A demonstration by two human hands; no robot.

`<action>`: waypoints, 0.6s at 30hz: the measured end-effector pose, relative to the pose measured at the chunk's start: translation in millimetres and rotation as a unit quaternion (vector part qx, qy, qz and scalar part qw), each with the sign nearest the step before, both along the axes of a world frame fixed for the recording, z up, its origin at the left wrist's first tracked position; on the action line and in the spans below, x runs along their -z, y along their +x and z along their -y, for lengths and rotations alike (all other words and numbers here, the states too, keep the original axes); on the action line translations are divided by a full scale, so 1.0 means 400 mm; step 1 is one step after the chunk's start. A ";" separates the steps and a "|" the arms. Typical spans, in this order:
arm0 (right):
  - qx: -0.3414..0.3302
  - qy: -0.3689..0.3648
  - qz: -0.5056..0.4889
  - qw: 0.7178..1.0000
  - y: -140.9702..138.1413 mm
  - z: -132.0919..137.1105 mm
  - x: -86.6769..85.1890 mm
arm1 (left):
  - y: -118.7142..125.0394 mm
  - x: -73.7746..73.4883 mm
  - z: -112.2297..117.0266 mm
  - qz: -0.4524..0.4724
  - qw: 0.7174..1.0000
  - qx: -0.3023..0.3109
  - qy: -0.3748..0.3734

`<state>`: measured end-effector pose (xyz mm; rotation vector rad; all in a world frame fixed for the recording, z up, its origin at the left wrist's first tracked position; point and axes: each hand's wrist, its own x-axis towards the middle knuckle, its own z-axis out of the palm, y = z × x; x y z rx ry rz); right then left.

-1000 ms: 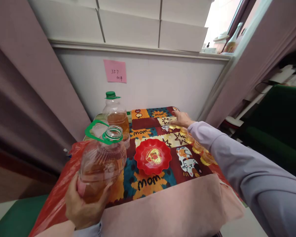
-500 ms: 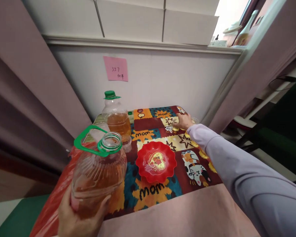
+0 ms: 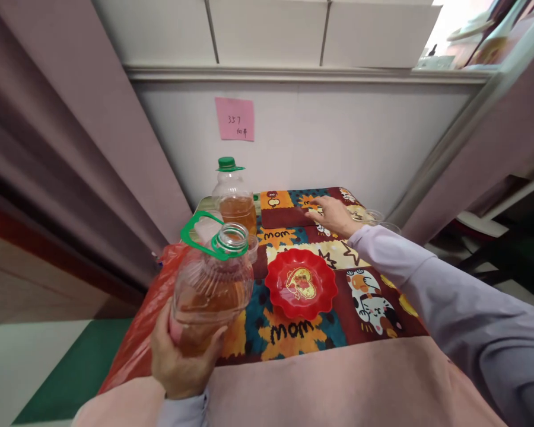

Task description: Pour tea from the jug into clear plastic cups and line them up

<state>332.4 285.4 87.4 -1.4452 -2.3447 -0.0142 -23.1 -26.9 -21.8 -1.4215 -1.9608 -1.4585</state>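
My left hand [image 3: 182, 356] is wrapped around the lower part of a clear plastic jug [image 3: 209, 296]. Amber liquid partly fills this jug, its mouth has no cap, and a green handle ring sits at its neck. Over the back of the patterned mat, my right hand [image 3: 336, 216] reaches out with fingers apart and nothing visible in them. Between my arms lies a red scalloped dish [image 3: 300, 284] with a gold heart print in its middle. Gold round pieces [image 3: 407, 305] show beside my right forearm, which partly hides them.
Behind the held jug stands a second jug [image 3: 235, 207] with a green cap and amber liquid. A small clear cup [image 3: 253, 249] is partly hidden beside it. Red plastic sheeting [image 3: 137, 320] covers the table's left side. Clear round containers [image 3: 374, 216] sit at the back right.
My right hand has shifted left over the mat's back, and its fingers have spread. The left hand still grips the jug. The whole view has turned slightly left.
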 end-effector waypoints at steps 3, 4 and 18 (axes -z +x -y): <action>-0.172 -0.027 -0.022 0.984 -0.151 0.091 -0.015 | 0.004 0.008 -0.003 -0.041 0.999 -0.010 0.034; -0.219 -0.038 -0.009 0.975 -0.200 0.121 -0.012 | 0.006 0.009 -0.004 -0.053 0.998 -0.011 0.038; -0.159 -0.099 0.055 0.981 -0.417 0.233 0.058 | 0.028 0.003 0.000 -0.089 0.995 0.007 0.044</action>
